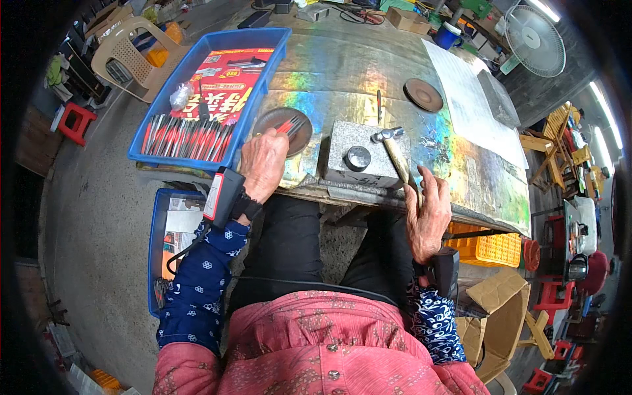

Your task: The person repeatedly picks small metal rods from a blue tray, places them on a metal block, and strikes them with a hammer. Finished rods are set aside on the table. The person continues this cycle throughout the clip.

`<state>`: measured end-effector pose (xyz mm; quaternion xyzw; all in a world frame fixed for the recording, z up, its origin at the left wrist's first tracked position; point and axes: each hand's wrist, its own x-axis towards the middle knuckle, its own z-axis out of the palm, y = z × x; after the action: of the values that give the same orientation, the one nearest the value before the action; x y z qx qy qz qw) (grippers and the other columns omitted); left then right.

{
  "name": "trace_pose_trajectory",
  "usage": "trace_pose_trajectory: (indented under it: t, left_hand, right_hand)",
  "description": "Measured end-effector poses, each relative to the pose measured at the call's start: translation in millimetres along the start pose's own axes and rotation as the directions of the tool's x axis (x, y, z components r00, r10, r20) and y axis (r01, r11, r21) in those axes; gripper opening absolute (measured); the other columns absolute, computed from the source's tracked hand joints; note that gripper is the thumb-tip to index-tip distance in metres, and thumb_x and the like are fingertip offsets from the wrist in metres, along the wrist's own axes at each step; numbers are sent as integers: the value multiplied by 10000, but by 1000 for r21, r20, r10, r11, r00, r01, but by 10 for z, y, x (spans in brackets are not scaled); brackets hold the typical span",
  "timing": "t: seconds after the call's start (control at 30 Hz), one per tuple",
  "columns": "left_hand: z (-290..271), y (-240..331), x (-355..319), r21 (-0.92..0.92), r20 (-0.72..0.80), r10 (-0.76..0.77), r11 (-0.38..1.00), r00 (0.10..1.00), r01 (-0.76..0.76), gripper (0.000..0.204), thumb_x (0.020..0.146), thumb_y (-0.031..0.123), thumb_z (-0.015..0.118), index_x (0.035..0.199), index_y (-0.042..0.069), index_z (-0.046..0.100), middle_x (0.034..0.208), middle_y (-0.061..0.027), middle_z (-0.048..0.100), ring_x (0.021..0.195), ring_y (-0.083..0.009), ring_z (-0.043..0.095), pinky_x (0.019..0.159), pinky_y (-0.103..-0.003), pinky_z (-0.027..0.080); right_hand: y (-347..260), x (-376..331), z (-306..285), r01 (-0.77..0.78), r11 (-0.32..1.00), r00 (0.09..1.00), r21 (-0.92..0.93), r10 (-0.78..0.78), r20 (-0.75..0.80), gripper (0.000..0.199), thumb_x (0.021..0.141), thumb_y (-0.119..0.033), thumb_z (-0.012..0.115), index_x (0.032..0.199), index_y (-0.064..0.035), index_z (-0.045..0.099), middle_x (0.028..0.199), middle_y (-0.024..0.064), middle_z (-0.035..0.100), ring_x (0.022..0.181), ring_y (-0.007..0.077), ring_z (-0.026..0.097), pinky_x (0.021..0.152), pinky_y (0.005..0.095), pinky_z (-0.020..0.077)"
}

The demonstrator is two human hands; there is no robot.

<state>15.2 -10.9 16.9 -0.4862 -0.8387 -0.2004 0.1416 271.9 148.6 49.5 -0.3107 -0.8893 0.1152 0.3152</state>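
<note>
picking red pieces from dish? one by one, light pinch imo. left hand curled over, can't tell if gripping; right hand loose near hammer, hold unclear.

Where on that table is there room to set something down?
Far middle of the table, between the blue tray and the smaller brown dish. It's crowded nearer: left hand at the larger dish, hammer and black cylinder on the speckled block.
</note>
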Motion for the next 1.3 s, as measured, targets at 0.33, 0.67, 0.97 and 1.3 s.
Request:
trace_pose_trajectory:
  t: [0.33,0.67,0.97,1.3]
  left_hand:
    - [91,5,33,17,-26,-59,998,998,60,61,839,76,560,883,36,575,794,-165,613,730,-377,632,609,-474,480]
    - [-544,-578,62,31,-174,-174,983,969,182,94,819,131,681,895,76,685,783,-135,663,745,-324,662,624,-405,511]
    - [-477,-1343,69,125,118,-264,960,957,249,316,768,96,715,1083,92,687,953,-185,686,922,-357,654,774,-442,522]
    - [-368,-1389,140,255,280,-260,948,924,189,361,756,22,679,1112,70,642,1043,-195,654,993,-388,619,829,-466,503]
  right_hand:
    - [-23,24,19,11,1000,1000,22,-11,2,386,858,-120,672,1227,-67,573,1030,190,553,907,374,583,767,425,484]
    - [-28,110,-84,42,999,999,-15,-42,6,341,887,-110,646,1219,-50,588,1057,180,574,887,315,623,764,403,500]
    - [-90,165,-69,56,998,998,-22,-56,11,315,885,-102,649,1190,-44,598,1023,181,575,887,330,605,764,400,492]
    - [-29,158,-33,22,1000,999,1,-22,37,290,896,-105,639,1173,-25,607,1002,168,575,882,307,597,742,382,486]
